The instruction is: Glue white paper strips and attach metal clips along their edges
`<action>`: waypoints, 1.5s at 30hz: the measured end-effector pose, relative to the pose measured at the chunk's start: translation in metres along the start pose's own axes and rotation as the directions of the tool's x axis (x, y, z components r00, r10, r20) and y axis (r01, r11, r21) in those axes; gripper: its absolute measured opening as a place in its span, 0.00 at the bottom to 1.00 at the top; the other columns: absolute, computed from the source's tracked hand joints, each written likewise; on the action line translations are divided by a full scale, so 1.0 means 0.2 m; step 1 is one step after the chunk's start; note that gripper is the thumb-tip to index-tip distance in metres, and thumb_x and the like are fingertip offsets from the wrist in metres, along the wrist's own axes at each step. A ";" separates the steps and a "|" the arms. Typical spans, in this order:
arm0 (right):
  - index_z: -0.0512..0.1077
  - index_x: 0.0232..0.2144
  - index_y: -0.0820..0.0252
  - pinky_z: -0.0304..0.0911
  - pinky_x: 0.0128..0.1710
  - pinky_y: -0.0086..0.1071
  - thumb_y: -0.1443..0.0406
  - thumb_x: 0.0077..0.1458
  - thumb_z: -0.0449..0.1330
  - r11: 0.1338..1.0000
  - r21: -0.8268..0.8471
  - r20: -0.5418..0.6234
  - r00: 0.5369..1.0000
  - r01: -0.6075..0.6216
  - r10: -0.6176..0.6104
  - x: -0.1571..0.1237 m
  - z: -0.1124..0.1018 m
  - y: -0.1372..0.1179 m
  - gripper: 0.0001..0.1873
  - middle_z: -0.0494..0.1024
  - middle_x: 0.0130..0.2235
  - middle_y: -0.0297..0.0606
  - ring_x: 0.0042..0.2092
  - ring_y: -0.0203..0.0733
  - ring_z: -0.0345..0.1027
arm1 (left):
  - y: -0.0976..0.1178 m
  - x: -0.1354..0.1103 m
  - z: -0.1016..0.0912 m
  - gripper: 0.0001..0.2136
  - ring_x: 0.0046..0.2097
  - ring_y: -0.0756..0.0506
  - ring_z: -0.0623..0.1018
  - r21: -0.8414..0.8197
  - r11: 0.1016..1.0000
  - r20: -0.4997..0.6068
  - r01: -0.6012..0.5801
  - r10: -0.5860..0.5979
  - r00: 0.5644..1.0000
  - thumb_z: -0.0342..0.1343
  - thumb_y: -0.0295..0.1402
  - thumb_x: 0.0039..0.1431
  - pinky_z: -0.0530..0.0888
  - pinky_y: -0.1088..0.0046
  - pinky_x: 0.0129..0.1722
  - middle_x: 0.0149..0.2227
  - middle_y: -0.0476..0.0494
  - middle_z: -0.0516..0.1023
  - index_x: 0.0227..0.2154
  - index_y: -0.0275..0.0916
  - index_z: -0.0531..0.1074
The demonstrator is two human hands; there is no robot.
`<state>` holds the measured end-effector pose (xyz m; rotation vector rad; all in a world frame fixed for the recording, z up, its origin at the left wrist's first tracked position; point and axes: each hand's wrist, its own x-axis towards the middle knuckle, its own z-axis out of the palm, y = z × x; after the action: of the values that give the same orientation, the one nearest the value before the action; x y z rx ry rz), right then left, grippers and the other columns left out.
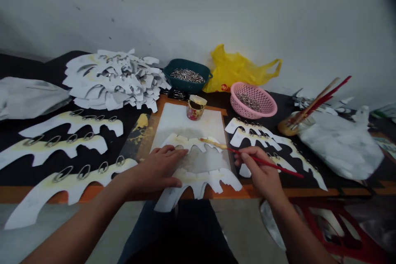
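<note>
My left hand (157, 168) lies flat on a scalloped white paper cutout (192, 142), pressing it onto a white board (185, 119). My right hand (260, 173) grips a red-handled paintbrush (247, 152), whose yellowish bristles touch the cutout's upper edge. A second cutout (198, 185) lies under my left wrist and overhangs the table's front edge. Behind the cutouts stands a small floral tin (196, 108) with dark contents. Further cutouts with metal rings (71, 173) lie to my left, and similar ones (256, 140) lie just beyond my right hand.
A heap of cutouts (114, 80) lies at the back left. Beyond it are a green basket of metal rings (185, 77), a yellow plastic bag (238, 70) and a pink basket (253, 101). Brushes rest in a holder (312, 107) beside a white plastic bag (340, 144).
</note>
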<state>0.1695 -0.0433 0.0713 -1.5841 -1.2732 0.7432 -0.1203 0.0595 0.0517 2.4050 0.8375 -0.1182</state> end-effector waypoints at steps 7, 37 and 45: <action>0.70 0.33 0.56 0.64 0.34 0.32 0.59 0.56 0.57 1.000 0.000 0.021 1.000 -0.010 0.010 0.01 0.00 -0.01 0.08 0.76 0.30 0.35 0.32 0.38 0.70 | 0.02 0.00 -0.01 0.35 0.63 0.34 0.53 -0.014 0.999 0.008 0.033 -0.033 0.999 0.51 0.48 0.54 0.57 0.53 0.57 0.64 0.44 0.55 0.63 0.48 0.45; 0.70 0.33 0.57 0.66 0.34 0.30 0.60 0.57 0.56 0.984 -0.168 -0.008 0.998 0.054 -0.056 -0.03 -0.13 0.04 0.07 0.76 0.31 0.35 0.33 0.37 0.71 | 0.01 0.01 0.03 0.33 0.64 0.36 0.52 -0.001 0.999 -0.038 0.050 -0.050 0.998 0.51 0.47 0.56 0.58 0.55 0.58 0.63 0.47 0.56 0.62 0.50 0.45; 0.70 0.33 0.58 0.66 0.34 0.30 0.60 0.57 0.56 0.992 -0.124 -0.029 0.999 0.034 -0.038 -0.01 -0.13 0.05 0.08 0.76 0.30 0.35 0.33 0.38 0.71 | 0.04 0.00 0.01 0.33 0.64 0.36 0.52 -0.012 0.997 -0.030 0.078 -0.079 0.996 0.51 0.45 0.56 0.58 0.54 0.58 0.64 0.45 0.55 0.63 0.48 0.46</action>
<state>0.1957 -0.0528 0.0713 -1.6605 -1.3431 0.6253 -0.1145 0.0522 0.0537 2.3695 0.9443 -0.1077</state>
